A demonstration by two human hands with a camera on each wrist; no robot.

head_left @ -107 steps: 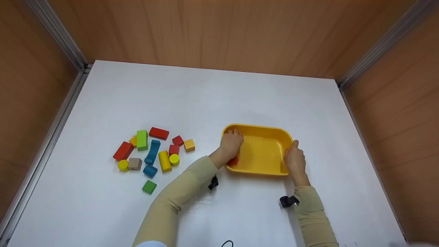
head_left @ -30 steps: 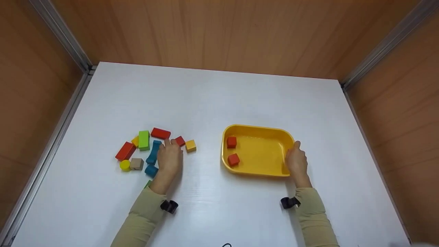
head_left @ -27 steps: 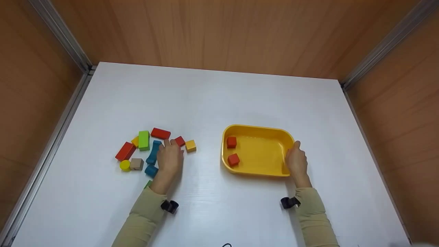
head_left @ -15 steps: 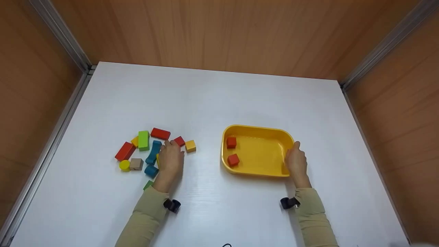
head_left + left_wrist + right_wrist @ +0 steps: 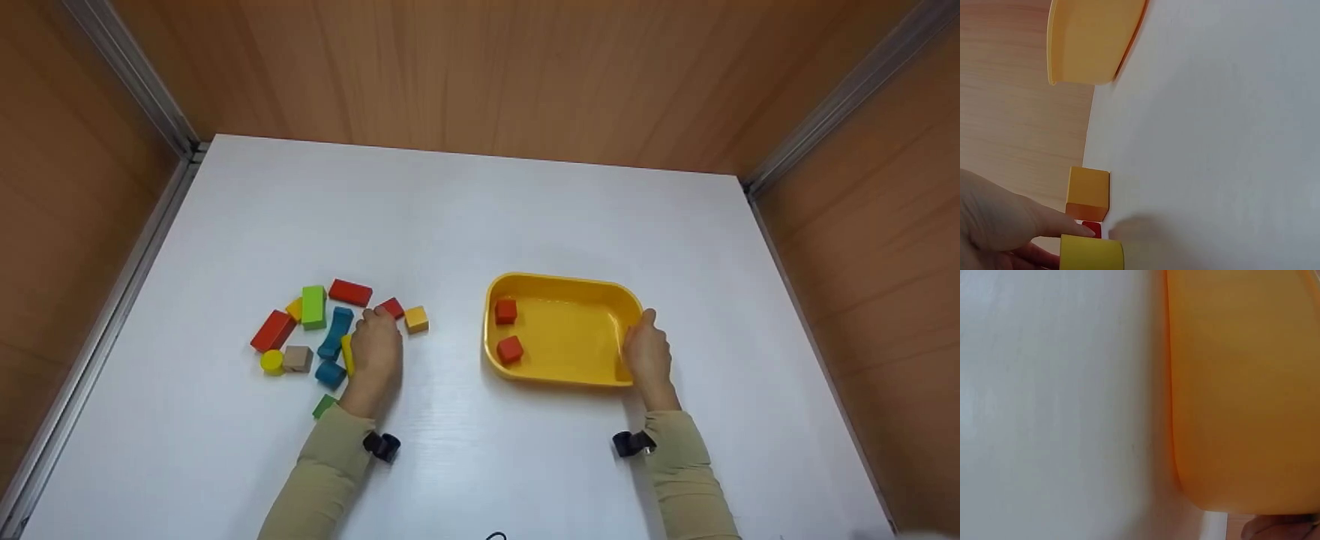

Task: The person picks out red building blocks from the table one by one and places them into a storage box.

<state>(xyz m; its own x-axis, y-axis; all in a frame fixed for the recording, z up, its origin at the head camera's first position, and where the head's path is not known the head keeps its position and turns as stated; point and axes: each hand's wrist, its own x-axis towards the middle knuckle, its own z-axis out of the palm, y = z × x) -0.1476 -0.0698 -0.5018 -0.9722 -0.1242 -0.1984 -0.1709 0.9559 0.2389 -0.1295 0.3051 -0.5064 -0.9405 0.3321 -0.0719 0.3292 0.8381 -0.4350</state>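
My left hand (image 5: 377,346) reaches down among the toy blocks, its fingers bent and fingertips hidden from above. In the left wrist view its thumb lies along a short yellow cylinder block (image 5: 1092,253), with a bit of a red block (image 5: 1093,227) beyond. Whether the hand pinches either block, I cannot tell. Just right of the fingertips are a red cube (image 5: 391,307) and an orange cube (image 5: 416,320). My right hand (image 5: 649,356) grips the right rim of a yellow tray (image 5: 559,281). Two red cubes, one above (image 5: 506,311) and one below (image 5: 510,349), sit at its left side.
Left of my left hand lie several blocks: a blue curved block (image 5: 335,334), a blue cylinder (image 5: 330,373), a long yellow cylinder (image 5: 347,354), green blocks (image 5: 313,307), red bars (image 5: 350,292) and a plain wooden cube (image 5: 298,358). Wooden walls (image 5: 480,75) enclose the white table (image 5: 465,202).
My left hand has left the tray, where two red cubes now show, and gone left to the blocks. Over the last second it shifts only slightly right. My right hand stays on the rim.
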